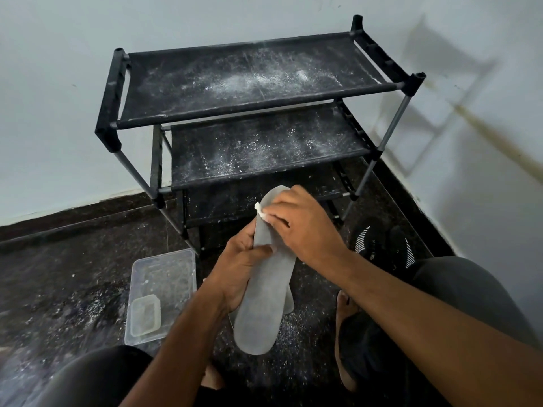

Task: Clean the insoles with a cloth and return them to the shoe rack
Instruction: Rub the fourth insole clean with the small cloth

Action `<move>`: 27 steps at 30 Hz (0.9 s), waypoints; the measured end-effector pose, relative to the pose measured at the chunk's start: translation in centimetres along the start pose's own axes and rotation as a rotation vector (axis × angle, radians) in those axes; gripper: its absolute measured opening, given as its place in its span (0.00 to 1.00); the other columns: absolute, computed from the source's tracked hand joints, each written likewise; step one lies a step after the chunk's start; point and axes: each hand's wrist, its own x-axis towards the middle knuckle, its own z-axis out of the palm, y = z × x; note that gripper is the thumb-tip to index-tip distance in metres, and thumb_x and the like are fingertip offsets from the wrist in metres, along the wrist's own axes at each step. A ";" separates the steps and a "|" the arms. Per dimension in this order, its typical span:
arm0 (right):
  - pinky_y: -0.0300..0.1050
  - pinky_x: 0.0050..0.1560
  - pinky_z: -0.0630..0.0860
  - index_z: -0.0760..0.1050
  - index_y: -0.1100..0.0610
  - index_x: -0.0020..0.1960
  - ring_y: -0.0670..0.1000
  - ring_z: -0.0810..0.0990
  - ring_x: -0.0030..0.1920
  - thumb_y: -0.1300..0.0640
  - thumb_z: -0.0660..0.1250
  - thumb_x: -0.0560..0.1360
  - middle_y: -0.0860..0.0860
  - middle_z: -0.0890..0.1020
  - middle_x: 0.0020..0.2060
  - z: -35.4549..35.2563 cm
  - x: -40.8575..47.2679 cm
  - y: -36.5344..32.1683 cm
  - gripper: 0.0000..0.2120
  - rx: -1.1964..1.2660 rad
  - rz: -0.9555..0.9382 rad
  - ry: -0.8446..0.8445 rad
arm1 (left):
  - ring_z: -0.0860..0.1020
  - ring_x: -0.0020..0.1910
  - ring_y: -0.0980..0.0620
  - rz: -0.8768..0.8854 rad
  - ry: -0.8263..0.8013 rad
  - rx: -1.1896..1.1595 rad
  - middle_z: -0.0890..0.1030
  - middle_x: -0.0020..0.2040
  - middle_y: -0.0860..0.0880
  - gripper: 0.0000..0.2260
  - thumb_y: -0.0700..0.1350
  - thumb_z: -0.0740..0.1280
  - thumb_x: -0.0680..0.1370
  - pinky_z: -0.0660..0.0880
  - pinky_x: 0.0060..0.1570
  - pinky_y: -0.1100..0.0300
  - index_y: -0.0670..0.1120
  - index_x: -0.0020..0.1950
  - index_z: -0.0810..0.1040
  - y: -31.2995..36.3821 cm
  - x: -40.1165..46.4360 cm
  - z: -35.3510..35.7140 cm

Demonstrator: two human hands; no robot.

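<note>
Wiping insole (264, 292) held mid-air before shoe rack (252, 92). Left hand (238, 268) fingers curled round mid-edge. Right hand (305, 227) fingers pinching cloth (260, 211) against toe end. Insole likely light, floppy: support midsection.

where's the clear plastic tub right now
On the dark floor, lower left of the head view, left of the left hand and just in front of the shoe rack: the tub.

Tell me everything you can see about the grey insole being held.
The grey insole is long, flat and round-ended, and looks like matte foam or felt. It is held above the floor, toe end towards the shoe rack. The left hand grips its middle; the right hand presses a white cloth near the far end. A second insole peeks out behind.
</note>
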 end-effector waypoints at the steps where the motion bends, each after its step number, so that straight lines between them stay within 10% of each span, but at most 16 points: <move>1: 0.45 0.45 0.73 0.83 0.57 0.45 0.49 0.72 0.45 0.58 0.69 0.76 0.48 0.79 0.41 0.1 -0.1 -0.1 0.05 -0.017 -0.026 -0.020 | 0.77 0.61 0.34 0.007 -0.007 0.006 0.76 0.65 0.29 0.19 0.30 0.63 0.81 0.75 0.62 0.41 0.41 0.71 0.75 0.0 0.1 -0.1; 27: 0.38 0.48 0.71 0.83 0.57 0.50 0.46 0.72 0.47 0.56 0.69 0.77 0.48 0.80 0.43 -0.2 0.6 0.4 0.06 0.060 0.081 0.045 | 0.74 0.66 0.26 0.039 -0.016 0.063 0.76 0.66 0.30 0.25 0.27 0.62 0.79 0.72 0.66 0.33 0.44 0.75 0.73 0.0 0.0 -0.1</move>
